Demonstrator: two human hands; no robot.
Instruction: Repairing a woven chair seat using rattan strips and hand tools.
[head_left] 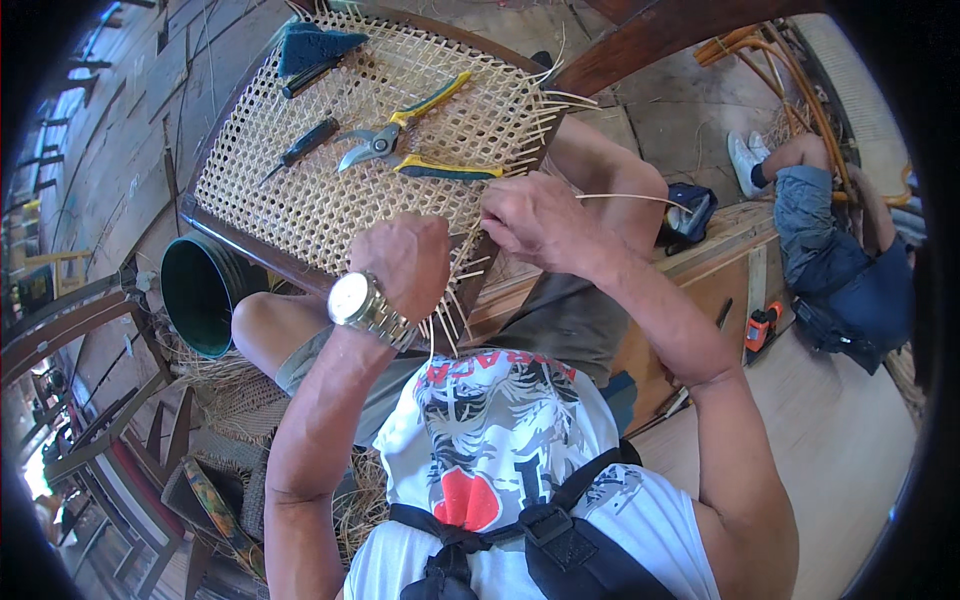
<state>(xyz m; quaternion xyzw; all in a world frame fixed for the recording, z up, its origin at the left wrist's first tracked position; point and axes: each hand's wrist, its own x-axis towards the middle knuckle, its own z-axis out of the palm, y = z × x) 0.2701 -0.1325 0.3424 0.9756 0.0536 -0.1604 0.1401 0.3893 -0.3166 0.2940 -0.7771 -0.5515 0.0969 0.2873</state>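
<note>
1. We look down on a cluttered workspace with a plank floor, wooden chair frames at the left and loose straw-coloured strips lower down.
2. A woven cane panel in a dark wooden frame lies in front of the person, over the legs, its near right corner by the two hands. We see loose cane ends jutting past that corner.
3. The left hand, with a metal watch at the wrist, rests at the panel's near edge. Its fingers curl down out of sight, so we cannot tell whether they clamp anything.
4. The right hand is just beside it, at the panel's right edge. Its fingers are bent inward, but we cannot tell what lies between them. A pale strand runs out to the right from behind this hand.
5. On the weave we find pruning shears with yellow-and-dark handles, their blades spread, a thin pointed tool to their left, and a blue pad near the far left corner.
6. A green bucket is at the panel's left. At the right we see another person and an orange-and-black tool.
</note>
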